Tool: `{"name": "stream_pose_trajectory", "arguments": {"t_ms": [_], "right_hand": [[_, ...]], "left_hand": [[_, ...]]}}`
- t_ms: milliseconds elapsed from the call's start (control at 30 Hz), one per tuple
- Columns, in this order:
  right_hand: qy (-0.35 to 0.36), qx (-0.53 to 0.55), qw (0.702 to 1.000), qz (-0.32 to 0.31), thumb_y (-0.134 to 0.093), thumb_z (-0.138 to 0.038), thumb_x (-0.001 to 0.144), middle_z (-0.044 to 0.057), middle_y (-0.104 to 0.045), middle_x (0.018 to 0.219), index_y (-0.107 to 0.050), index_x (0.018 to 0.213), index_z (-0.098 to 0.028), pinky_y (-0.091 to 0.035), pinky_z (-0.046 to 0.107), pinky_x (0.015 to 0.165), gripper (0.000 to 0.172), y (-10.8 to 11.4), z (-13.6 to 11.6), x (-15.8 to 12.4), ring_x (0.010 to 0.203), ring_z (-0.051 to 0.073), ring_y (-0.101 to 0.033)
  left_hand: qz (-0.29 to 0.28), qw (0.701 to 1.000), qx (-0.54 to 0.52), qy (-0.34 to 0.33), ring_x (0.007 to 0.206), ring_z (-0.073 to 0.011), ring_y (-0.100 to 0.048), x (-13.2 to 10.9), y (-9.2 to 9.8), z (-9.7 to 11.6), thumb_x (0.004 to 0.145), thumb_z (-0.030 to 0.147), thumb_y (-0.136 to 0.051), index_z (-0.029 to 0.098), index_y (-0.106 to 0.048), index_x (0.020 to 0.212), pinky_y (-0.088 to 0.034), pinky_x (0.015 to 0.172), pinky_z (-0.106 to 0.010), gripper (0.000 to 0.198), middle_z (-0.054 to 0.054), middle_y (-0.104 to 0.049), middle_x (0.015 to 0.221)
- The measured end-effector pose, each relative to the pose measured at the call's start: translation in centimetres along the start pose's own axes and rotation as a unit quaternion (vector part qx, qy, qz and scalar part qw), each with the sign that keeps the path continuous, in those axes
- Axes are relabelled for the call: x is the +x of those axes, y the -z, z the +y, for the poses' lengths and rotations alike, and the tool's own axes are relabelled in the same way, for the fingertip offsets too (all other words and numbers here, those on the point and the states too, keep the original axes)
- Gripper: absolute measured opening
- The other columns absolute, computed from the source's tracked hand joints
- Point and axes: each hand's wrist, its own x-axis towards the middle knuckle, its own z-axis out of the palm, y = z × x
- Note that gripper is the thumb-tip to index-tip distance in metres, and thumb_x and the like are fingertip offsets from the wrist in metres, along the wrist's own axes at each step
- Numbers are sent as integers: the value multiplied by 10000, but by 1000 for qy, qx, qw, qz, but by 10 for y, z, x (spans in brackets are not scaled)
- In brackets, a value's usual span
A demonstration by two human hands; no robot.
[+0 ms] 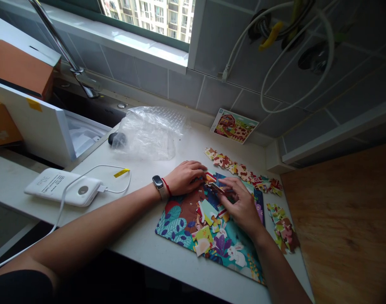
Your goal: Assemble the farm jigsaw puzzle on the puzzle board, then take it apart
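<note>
My right hand (240, 202) pinches a jigsaw puzzle piece (215, 188), tilted above a colourful picture board (176, 223). My left hand (187, 177) rests at the board's upper left, fingers bent and together, its fingertips beside small bright pieces; whether it grips one is hidden. Below the hands, a loose heap of puzzle pieces (207, 211) lies on the board. Further pieces (203, 240) with a yellow chick on green overlap the board's lower middle. A white rabbit is printed near its lower right.
Joined puzzle strips lie behind the board (240, 170) and to its right (283, 228). A picture card (233, 126) leans on the tiles. Clear plastic wrap (145, 135), a corded white power bank (63, 186) and boxes (22, 63) over the sink are on the left; a wooden panel (341, 219) is right.
</note>
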Motion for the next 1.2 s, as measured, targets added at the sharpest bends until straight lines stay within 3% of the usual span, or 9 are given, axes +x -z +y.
{"name": "stream_pose_trajectory", "arguments": {"t_ms": [100,267,433,567,667,800,933,1067,1200], "right_hand": [[-40,2,999,9,-695,-311,965,83,-728,1209,-722,1313,-284,-647,376,807,349,1,8,0,978,244,-735],[-86,24,996,20,-720,-351,946,62,-775,980,-699,1396,-264,-640,364,669,459,0,13,0,746,216,-720],[-94,32,995,23,-728,-403,941,80,-797,990,-794,1225,-241,-642,372,671,333,-2,10,0,766,230,-741],[-117,72,989,62,-764,-471,907,69,-807,928,-782,1166,-219,-651,377,687,362,-2,9,2,759,241,-747],[-111,79,986,93,-739,-497,925,74,-806,956,-779,1092,-221,-653,376,730,325,0,7,4,804,246,-753],[-81,34,992,90,-669,-465,981,81,-807,1045,-816,1074,-238,-632,427,905,286,3,5,5,965,270,-759],[-75,32,995,66,-685,-447,981,86,-814,1115,-820,1144,-254,-609,472,988,286,1,7,4,1047,286,-761],[-51,22,993,104,-668,-394,1003,113,-753,1318,-777,1247,-251,-532,516,1120,303,0,8,4,1248,297,-692],[-6,-25,993,112,-655,-339,1009,114,-738,1264,-775,1189,-243,-544,481,1084,236,3,4,5,1219,283,-682]], "left_hand": [[-3,1000,3,-1,1284,-297,-640,0,0,-1,1020,233,-597,214,-746,1128,-530,1084,-500,185,-111,-714,1360],[-2,1000,8,4,1305,-303,-625,0,-2,-2,1025,254,-602,215,-731,1180,-522,1099,-504,205,-111,-708,1370],[6,1000,25,19,1331,-317,-599,-1,-3,-3,1019,278,-614,231,-720,1183,-503,1115,-535,200,-101,-713,1366],[7,999,29,19,1325,-310,-604,-2,-3,-3,1025,284,-601,244,-707,1178,-501,1111,-535,190,-84,-720,1356],[9,999,28,18,1326,-315,-601,-2,-3,-3,1039,302,-588,236,-701,1184,-497,1114,-531,195,-83,-718,1359],[15,1000,19,10,1344,-306,-592,-2,-4,-3,1051,315,-582,240,-698,1239,-499,1116,-510,234,-87,-708,1374],[4,1000,24,2,1352,-304,-596,-2,-6,-4,1056,320,-586,269,-725,1243,-499,1110,-504,239,-73,-704,1397],[-1,999,33,1,1334,-301,-608,-3,-7,-5,1066,352,-591,289,-776,1168,-497,1103,-502,221,-66,-702,1397],[-1,999,34,1,1327,-315,-611,-2,-7,-4,1061,355,-605,282,-789,1158,-500,1099,-514,220,-76,-702,1393]]}}
